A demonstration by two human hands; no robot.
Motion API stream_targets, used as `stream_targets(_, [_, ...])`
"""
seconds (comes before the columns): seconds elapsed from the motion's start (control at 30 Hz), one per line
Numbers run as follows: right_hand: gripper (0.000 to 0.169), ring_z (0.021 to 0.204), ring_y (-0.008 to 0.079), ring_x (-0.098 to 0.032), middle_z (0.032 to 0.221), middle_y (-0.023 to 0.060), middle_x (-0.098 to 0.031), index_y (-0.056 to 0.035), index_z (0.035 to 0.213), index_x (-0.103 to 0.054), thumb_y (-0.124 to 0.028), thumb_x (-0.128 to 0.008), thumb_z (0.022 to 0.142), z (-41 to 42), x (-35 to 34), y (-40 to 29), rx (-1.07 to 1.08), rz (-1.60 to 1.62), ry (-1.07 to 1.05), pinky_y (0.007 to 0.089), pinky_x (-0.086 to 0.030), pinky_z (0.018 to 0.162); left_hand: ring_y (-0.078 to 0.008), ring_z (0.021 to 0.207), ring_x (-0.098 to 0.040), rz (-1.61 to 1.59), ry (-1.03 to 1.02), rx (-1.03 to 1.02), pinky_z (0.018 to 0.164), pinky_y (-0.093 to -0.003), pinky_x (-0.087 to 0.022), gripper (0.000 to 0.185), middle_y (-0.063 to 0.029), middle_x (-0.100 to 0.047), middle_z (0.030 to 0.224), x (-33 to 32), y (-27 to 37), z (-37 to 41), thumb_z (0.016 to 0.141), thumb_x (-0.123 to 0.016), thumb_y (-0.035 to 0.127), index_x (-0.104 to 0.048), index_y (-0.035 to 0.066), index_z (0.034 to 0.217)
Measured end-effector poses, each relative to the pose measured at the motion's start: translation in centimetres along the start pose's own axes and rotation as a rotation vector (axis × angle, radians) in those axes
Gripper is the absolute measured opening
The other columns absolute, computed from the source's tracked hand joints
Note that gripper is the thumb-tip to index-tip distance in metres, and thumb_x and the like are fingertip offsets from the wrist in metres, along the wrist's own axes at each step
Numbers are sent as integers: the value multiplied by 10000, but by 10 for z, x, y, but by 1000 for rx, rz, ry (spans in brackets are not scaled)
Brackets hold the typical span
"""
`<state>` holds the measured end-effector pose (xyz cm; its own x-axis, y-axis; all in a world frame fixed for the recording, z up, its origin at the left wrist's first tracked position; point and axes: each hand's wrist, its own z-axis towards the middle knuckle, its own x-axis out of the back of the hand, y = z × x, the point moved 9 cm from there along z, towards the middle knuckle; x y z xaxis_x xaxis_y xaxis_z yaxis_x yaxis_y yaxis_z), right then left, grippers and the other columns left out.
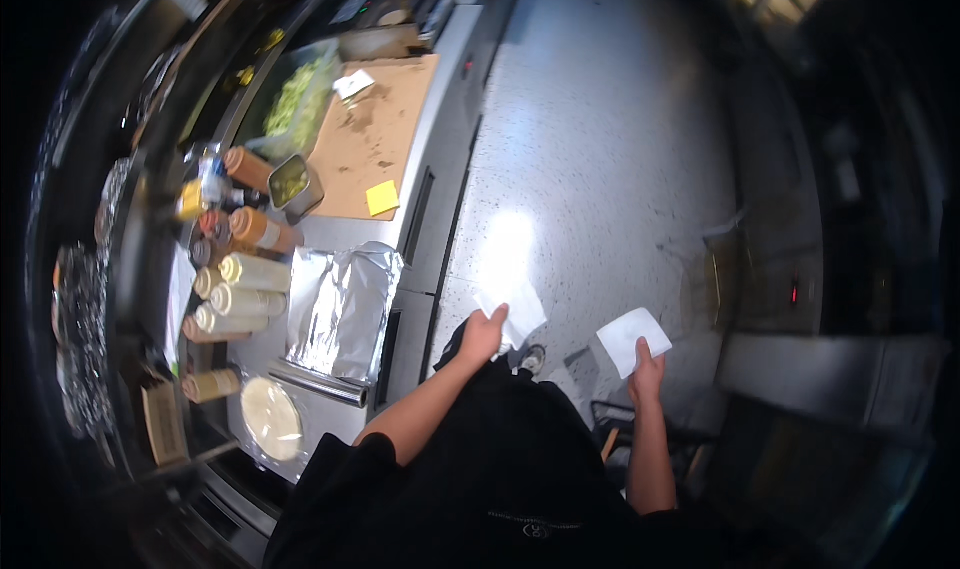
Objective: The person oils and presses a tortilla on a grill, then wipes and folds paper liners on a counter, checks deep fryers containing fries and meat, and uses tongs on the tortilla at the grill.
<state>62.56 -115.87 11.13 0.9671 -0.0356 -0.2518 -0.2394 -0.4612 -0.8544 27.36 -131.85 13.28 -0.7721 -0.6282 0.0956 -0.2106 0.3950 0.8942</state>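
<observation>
Pinched under the thumb of my left hand (482,338) is a white paper sheet or napkin (528,312), partly folded. My right hand (646,374) grips another white paper square (634,336) by its lower edge. Both hands are over the speckled floor, apart from each other and from the counter. To the left of my left hand, a sheet of aluminium foil (341,306) covers part of the steel counter. A foil roll (319,383) lies along its near edge.
Squeeze bottles (251,299) crowd the counter's back. A stained brown board (375,133) bears a yellow note pad (383,197). Beside it are a bin of shredded lettuce (296,100) and a metal container of pickles (291,182). Flat tortillas (271,419) lie nearer. A dark wire rack (619,415) stands low at right.
</observation>
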Motion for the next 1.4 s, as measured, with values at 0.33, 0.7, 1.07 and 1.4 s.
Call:
stream_targets(0.33, [373,1047,215,-583,1188,110,-613,32,1282,-533,-180,-562,976,170,-319,-34,-25,-425,-314,337,-450,911,-279,982,-632,-436,571,75,866,-374,-452,444,-186,-677,1035,140,8,132,970,-503,298,-597,-109,1119])
stream_targets(0.7, [402,1004,203,-570,1138,106,-605,25,1263,-539,-274,-538,995,211,-641,-2,-106,-482,-603,327,-462,860,-473,900,-623,-255,859,15,782,-469,-466,455,-315,-645,876,298,96,257,950,-509,329,-631,-109,938])
stream_targets(1.07, [399,1237,264,-500,1333,198,-533,43,1377,-455,-139,-416,1025,297,-928,65,575,-769,-1177,371,-375,1051,-480,920,-607,-39,1181,362,816,-521,-482,410,-298,-636,959,377,118,356,978,-462,286,-552,-30,1222])
stream_targets(1.4, [486,1416,404,-280,1506,235,-345,25,1449,-354,-197,-339,1017,250,-1075,221,711,-1007,-1690,451,-200,1181,-441,963,-625,54,1154,587,817,-518,-521,539,-226,-525,1254,381,153,534,967,-452,326,-394,70,1438])
